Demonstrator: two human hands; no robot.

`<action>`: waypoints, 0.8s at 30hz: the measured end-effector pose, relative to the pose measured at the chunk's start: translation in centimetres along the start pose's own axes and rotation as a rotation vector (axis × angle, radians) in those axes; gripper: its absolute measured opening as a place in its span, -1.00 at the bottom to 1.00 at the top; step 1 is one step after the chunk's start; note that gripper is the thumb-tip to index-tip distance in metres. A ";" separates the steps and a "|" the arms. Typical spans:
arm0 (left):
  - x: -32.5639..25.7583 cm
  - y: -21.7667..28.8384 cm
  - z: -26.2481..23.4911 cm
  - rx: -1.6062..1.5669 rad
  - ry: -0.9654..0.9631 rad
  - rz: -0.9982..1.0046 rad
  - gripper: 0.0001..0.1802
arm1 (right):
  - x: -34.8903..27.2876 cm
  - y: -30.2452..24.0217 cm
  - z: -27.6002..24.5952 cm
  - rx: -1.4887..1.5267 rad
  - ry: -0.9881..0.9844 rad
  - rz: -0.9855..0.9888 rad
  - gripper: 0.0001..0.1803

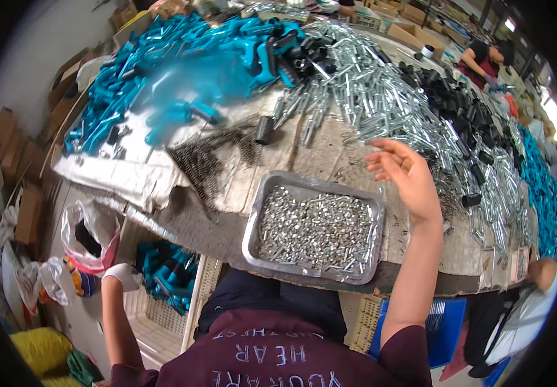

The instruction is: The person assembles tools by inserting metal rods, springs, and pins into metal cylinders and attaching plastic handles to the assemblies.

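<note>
My right hand (404, 174) hovers above the table just right of a metal tray, its fingers loosely bent and apart, nothing visible in them. The grey tray (250, 242) holds a heap of small shiny metal pins or fasteners. Beyond that hand spreads a big pile of silvery metal tubes (381, 97). My left hand (122, 276), with a white glove or wrap on it, is low at the left, beside a cream crate (194, 303) of teal and black plastic handles (167, 274). Its fingers cannot be made out.
Teal plastic pieces (120, 84) are heaped at the far left, partly blurred. Dark small springs (204, 158) and a black sleeve (264, 130) lie mid-table. More black sleeves (449, 97) are piled at right. A plastic bag (91, 232) hangs left; a co-worker (481, 63) sits far right.
</note>
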State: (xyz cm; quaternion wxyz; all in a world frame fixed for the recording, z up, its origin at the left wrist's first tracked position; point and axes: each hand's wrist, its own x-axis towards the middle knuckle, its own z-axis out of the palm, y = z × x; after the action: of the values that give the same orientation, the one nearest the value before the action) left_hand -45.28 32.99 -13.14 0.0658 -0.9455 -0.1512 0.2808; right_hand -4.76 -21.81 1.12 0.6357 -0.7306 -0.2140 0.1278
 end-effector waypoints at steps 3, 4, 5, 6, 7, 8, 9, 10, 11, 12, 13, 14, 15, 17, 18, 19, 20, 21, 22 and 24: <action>1.4 9.6 -16.7 -0.490 -0.033 0.057 -0.64 | 1.7 3.9 -2.8 0.114 0.216 0.013 -0.69; 2.3 11.7 -19.8 -0.422 0.078 0.229 -0.66 | 2.2 5.2 -2.8 0.179 0.327 0.025 -0.75; 3.4 14.2 -23.1 -0.438 0.137 0.323 -0.69 | 2.7 6.3 -2.7 0.194 0.335 0.017 -0.75; 4.9 17.4 -25.7 -0.464 0.281 0.443 -0.70 | 2.3 7.4 -2.8 0.170 0.387 0.052 -0.77; 6.7 20.0 -28.1 -0.505 0.253 0.459 -0.72 | 2.2 8.3 -2.6 0.163 0.424 0.083 -0.78; 9.2 22.4 -29.7 -0.388 0.448 0.601 -0.72 | 2.2 8.9 -2.4 0.181 0.433 0.113 -0.80; 10.3 26.3 -32.8 -0.291 0.513 0.607 -0.70 | 2.1 8.9 -2.5 0.186 0.455 0.112 -0.80; 11.4 29.8 -35.2 -0.260 0.470 0.545 -0.66 | 2.3 8.8 -2.4 0.221 0.462 0.128 -0.81; 14.3 32.2 -36.3 -0.251 0.472 0.567 -0.65 | 2.3 8.2 -2.2 0.254 0.460 0.138 -0.81; 16.7 35.1 -37.4 -0.299 0.499 0.576 -0.66 | 2.3 8.0 -2.4 0.285 0.446 0.087 -0.82; 19.3 37.8 -38.1 -0.277 0.528 0.561 -0.61 | 2.3 7.8 -2.6 0.285 0.457 0.084 -0.82; 21.4 40.4 -38.9 -0.289 0.488 0.505 -0.57 | 2.1 7.5 -2.7 0.322 0.465 0.088 -0.82; 22.3 42.9 -39.7 -0.353 0.426 0.454 -0.52 | 1.9 7.6 -2.9 0.358 0.480 0.098 -0.82; 24.7 46.3 -39.6 -0.270 0.507 0.390 -0.44 | 1.9 7.8 -3.0 0.370 0.491 0.094 -0.82; 25.8 47.1 -39.1 -0.277 0.527 0.390 -0.41 | 2.0 7.9 -3.1 0.383 0.482 0.096 -0.82; 26.9 47.6 -38.6 -0.286 0.547 0.388 -0.39 | 2.1 7.9 -3.0 0.396 0.469 0.099 -0.82; 26.8 48.2 -38.8 -0.284 0.541 0.399 -0.39 | 1.9 8.1 -3.2 0.402 0.471 0.105 -0.82; 26.7 48.3 -39.2 -0.376 0.492 0.357 -0.39 | 2.0 8.3 -3.4 0.400 0.479 0.110 -0.82; 26.7 48.1 -39.7 -0.468 0.442 0.310 -0.39 | 2.1 8.3 -3.6 0.399 0.473 0.114 -0.81; 26.5 45.2 -39.7 -0.869 0.195 0.547 -0.50 | 2.1 8.0 -3.6 0.384 0.451 0.142 -0.80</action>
State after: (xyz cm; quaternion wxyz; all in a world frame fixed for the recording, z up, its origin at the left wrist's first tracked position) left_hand 8.92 -2.80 -3.04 -0.3947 -0.9122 0.0056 0.1096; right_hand -0.11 -24.76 -5.98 0.7833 -0.6200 0.0121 0.0445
